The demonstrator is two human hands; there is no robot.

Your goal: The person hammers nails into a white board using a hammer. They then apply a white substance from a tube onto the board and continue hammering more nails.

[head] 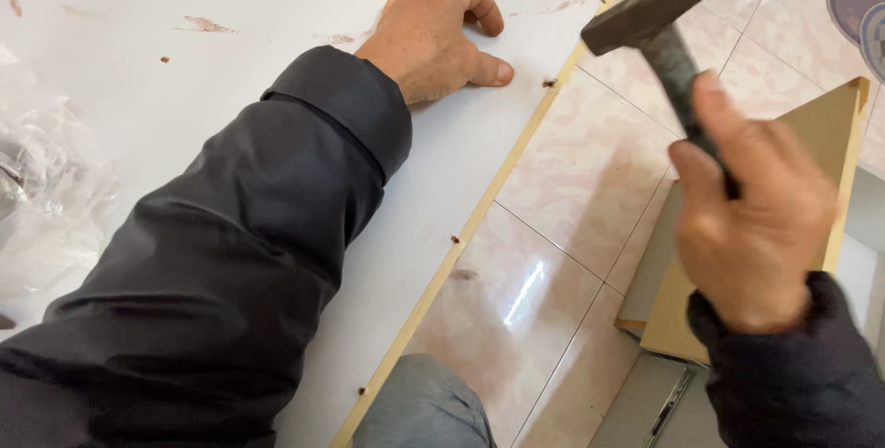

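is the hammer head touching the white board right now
Apart. In the head view the hammer, gripped by the right hand, is raised over the tiled floor, clear of the white board that the left hand presses on.

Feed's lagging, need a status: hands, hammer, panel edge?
Left hand flat on white panel, thumb beside a nail at the edge. Right hand grips raised hammer. Nothing between hammer and nail.
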